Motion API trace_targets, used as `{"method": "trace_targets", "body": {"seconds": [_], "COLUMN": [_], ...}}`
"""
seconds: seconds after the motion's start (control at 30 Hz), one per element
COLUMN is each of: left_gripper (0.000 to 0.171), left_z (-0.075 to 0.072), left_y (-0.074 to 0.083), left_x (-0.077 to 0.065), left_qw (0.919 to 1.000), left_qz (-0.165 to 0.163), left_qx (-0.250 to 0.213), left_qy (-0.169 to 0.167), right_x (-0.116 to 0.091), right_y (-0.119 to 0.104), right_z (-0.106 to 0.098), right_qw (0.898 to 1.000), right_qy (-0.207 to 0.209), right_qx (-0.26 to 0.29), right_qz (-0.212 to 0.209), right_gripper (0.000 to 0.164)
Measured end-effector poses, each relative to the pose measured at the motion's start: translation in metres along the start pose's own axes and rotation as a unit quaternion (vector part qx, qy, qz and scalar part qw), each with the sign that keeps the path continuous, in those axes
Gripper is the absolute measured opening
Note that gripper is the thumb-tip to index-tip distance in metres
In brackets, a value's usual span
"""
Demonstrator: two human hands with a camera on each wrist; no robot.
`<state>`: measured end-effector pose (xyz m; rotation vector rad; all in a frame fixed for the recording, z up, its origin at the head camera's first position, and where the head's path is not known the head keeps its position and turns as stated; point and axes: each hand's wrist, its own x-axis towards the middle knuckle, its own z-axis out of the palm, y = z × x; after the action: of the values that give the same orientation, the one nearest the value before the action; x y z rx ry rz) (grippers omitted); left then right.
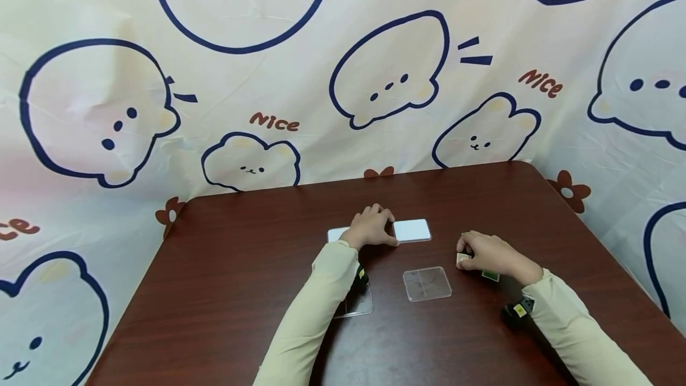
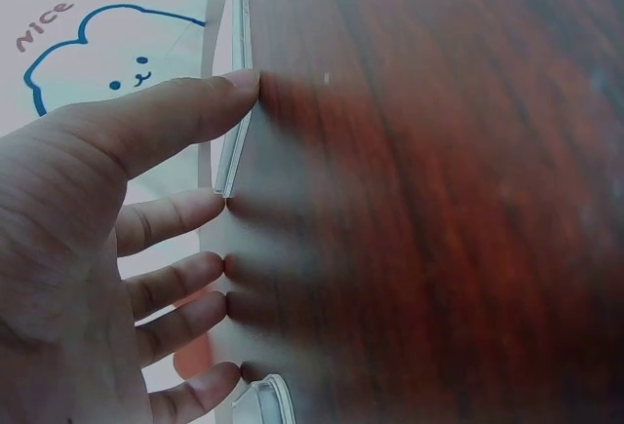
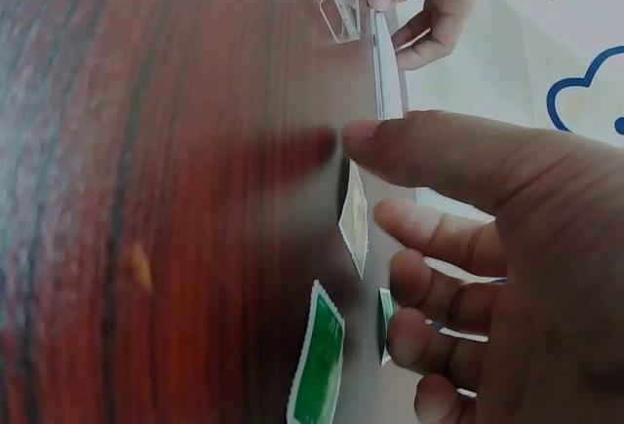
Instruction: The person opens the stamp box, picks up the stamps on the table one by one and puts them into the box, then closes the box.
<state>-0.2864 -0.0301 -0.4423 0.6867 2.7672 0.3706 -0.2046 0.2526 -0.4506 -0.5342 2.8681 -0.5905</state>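
In the head view, my left hand is at the left side of a flat clear case with a white face. In the left wrist view its thumb touches the case's near edge, an index fingertip is at the corner, and the other fingers are loosely extended. My right hand has thumb and index finger at a small pale postage stamp, seemingly pinching it. The right wrist view shows that stamp tilted between them. A green stamp lies below the hand, and another sits behind the fingers.
A clear square plastic piece lies on the brown table. Another clear piece is partly under the left forearm. A second white-faced case sits behind the left wrist. Patterned cloth hangs around the table.
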Motion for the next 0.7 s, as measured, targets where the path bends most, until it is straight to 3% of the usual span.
{"method": "trace_targets", "body": {"seconds": [0.43, 0.7], "left_gripper": [0.059, 0.059], "left_z": [0.0001, 0.002], "left_y": [-0.0004, -0.0007], "left_x": [0.0, 0.003], "left_qw": [1.0, 1.0], "left_qz": [-0.004, -0.004], "left_qx": [0.001, 0.004], "left_qy": [-0.003, -0.001], "right_x": [-0.0032, -0.0005], "right_y": [0.0027, 0.0044], "right_z": [-0.0016, -0.0019], "right_qw": [0.999, 1.0], "right_qy": [-0.027, -0.016], "right_qx": [0.017, 0.002], "right_qz": [0.009, -0.01], "right_gripper": [0.018, 0.02]}}
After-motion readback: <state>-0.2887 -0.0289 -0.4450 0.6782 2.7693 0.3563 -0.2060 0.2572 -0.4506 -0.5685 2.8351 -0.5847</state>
